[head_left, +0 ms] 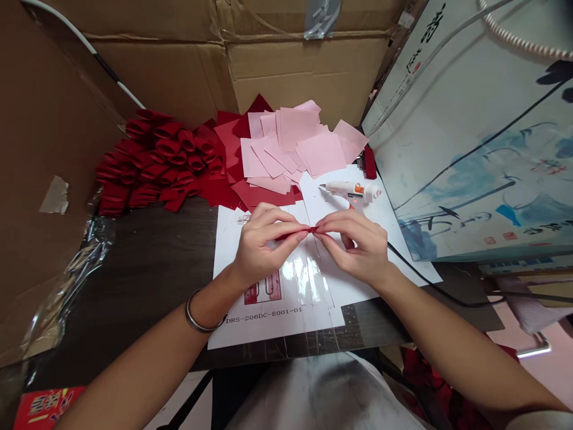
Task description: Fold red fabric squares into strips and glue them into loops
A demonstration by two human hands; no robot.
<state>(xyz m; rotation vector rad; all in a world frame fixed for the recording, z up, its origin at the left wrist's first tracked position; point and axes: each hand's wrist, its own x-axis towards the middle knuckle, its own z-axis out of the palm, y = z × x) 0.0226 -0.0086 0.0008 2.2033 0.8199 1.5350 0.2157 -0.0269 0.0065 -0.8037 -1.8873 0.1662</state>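
Pinch, two-handed: my left hand [264, 245] and my right hand [353, 246] are both closed in a fingertip grip on a small red folded strip [310, 230], thumbs and forefingers meeting over it, the remaining fingers curled loosely behind. Strip held just above a printed white sheet [268, 316] near the middle of the table, its material too small to tell as paper or cloth. Good handling for this pinch, in my judgement: both sets of pads pressing evenly, the fold's edges lined up, wrists low and steady so the crease cannot slip. Next outward: one white hot glue gun [353, 192] lying on its side on the paper just beyond my right hand, nozzle pointing left, with a black cord [430, 278] running toward the table's right edge. Along the far edge of the table: loose pink squares [286, 143] overlapping red squares [228, 143]. Far left corner: a heap of rolled red pieces [156, 158], many alike. Left wrist: one metal bangle [201, 313]. Underneath everything: a dark wood tabletop [147, 257]. Behind: cardboard sheets [134, 60]. Right: an ink-painted carton [470, 137].
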